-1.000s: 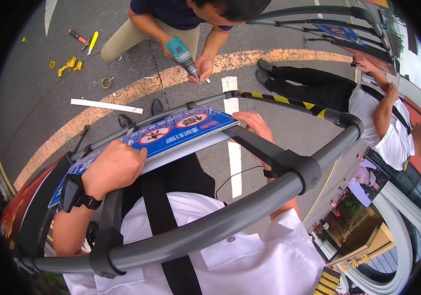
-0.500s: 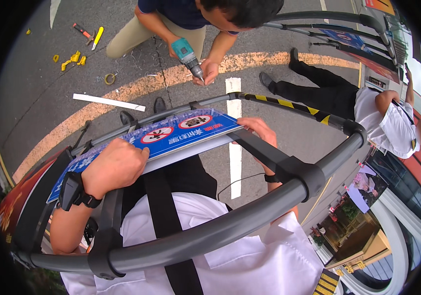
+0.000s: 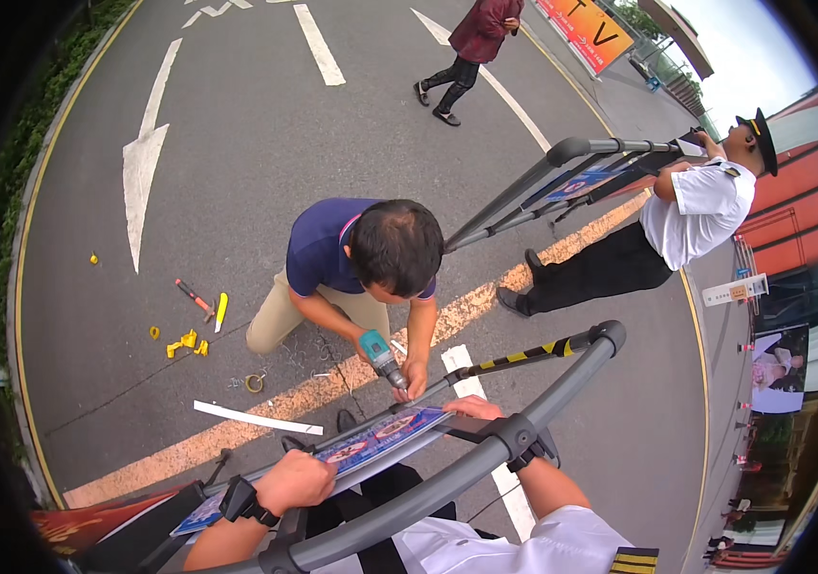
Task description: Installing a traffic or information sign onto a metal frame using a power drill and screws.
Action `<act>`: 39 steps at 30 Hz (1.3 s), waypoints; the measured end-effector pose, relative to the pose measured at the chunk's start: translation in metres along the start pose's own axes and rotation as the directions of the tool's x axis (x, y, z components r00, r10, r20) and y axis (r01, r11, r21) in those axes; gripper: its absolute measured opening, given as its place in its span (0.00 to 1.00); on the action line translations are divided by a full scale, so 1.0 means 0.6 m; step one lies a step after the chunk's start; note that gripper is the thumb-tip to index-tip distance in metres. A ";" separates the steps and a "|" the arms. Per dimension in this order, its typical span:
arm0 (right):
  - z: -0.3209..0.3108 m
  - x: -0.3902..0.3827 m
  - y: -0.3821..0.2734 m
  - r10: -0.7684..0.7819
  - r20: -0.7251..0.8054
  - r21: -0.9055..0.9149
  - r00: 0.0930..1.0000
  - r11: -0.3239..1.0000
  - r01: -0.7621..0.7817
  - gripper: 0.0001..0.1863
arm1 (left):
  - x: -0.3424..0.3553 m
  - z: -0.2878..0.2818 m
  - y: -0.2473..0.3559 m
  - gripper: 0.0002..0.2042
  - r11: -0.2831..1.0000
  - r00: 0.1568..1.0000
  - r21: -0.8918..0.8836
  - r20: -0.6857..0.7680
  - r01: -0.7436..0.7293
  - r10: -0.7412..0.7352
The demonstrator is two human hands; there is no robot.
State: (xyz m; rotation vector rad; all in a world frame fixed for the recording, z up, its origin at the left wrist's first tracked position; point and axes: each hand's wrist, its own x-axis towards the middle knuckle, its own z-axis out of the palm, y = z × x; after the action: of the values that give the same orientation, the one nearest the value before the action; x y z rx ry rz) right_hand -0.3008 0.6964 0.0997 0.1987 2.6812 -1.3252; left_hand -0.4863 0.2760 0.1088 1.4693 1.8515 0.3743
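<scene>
A blue sign board [image 3: 392, 432] with red-and-white prohibition symbols lies along the grey tubular frame [image 3: 562, 387] before me. My left hand [image 3: 300, 480], a black device on its wrist, is closed over the board's near edge. At the board's right end, my right hand [image 3: 474, 408] holds the corner, its fingertips partly hidden. Across the frame, a crouching person [image 3: 332, 244] in a dark blue shirt holds a teal power drill [image 3: 382, 358] pointing down at the far rail. That person's other hand [image 3: 414, 377] is at the drill's tip.
A hammer [image 3: 196, 299], yellow cutter [image 3: 222, 312], yellow scraps [image 3: 187, 344], tape roll [image 3: 254, 383] and white strip [image 3: 258, 417] lie on the road. A person in a white shirt [image 3: 700, 212] stands right beside a second frame [image 3: 523, 191]. Another person [image 3: 480, 38] walks farther off.
My view has tilted up, showing more road, and the frame sits lower in it. The crouching person's drill is now close to the far rail. My hands stay on the board.
</scene>
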 end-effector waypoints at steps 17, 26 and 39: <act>-0.010 -0.007 0.017 0.034 0.052 -0.062 0.998 0.998 -0.031 0.29 | 0.005 -0.035 0.025 0.12 0.999 0.997 -0.036 -0.074 0.025 -0.028; -0.004 -0.007 0.002 0.100 0.036 -0.028 0.994 0.995 -0.099 0.28 | -0.001 -0.024 0.015 0.10 0.994 0.999 -0.108 -0.040 0.032 -0.036; -0.016 -0.001 -0.037 0.187 0.056 -0.007 0.981 0.982 -0.187 0.29 | 0.001 -0.032 0.023 0.09 0.993 0.998 -0.112 -0.046 0.043 -0.048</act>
State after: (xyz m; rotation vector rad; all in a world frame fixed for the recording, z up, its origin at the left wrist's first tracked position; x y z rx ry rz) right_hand -0.3052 0.6904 0.1227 0.3961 2.5450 -1.2528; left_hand -0.4898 0.2851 0.1306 1.3521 1.8681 0.4867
